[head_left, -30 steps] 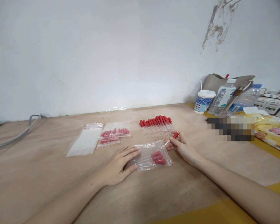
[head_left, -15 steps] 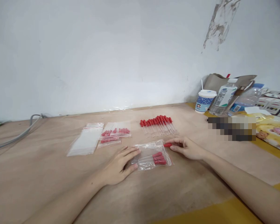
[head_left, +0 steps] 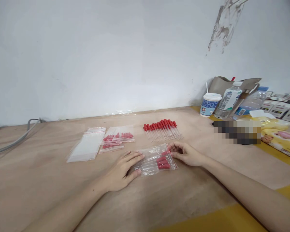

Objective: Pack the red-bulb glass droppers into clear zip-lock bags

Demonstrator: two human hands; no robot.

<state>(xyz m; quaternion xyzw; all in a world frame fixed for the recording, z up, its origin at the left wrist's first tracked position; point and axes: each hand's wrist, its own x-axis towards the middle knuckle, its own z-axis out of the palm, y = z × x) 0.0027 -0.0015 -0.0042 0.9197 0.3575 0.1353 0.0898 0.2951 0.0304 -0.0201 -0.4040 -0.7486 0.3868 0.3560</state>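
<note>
A clear zip bag [head_left: 149,158] lies flat before me, with several red-bulbed droppers [head_left: 163,163] inside. My left hand [head_left: 123,170] rests over the bag's left end, fingers stretched out and thumb apart. At the red-edged mouth on the right, my right hand [head_left: 183,153] is closed in a pinch at the end of another dropper [head_left: 164,153], whose red bulb is mostly within the bag. Its fingertips touch the bag's edge. Behind the bag, a row of loose droppers [head_left: 160,127] lies with red bulbs pointing away from me.
Filled bags of droppers [head_left: 111,145] and a stack of flat zip bags [head_left: 85,145] lie to the left. A grey cable [head_left: 16,140] runs at far left. A lidded cup [head_left: 209,104], a bottle [head_left: 228,100] and a yellow packet [head_left: 282,138] stand or lie right.
My right hand has moved slightly left, and the dropper at its fingertips has slid into the bag's mouth. My left hand stays on the bag. The view has shifted a little.
</note>
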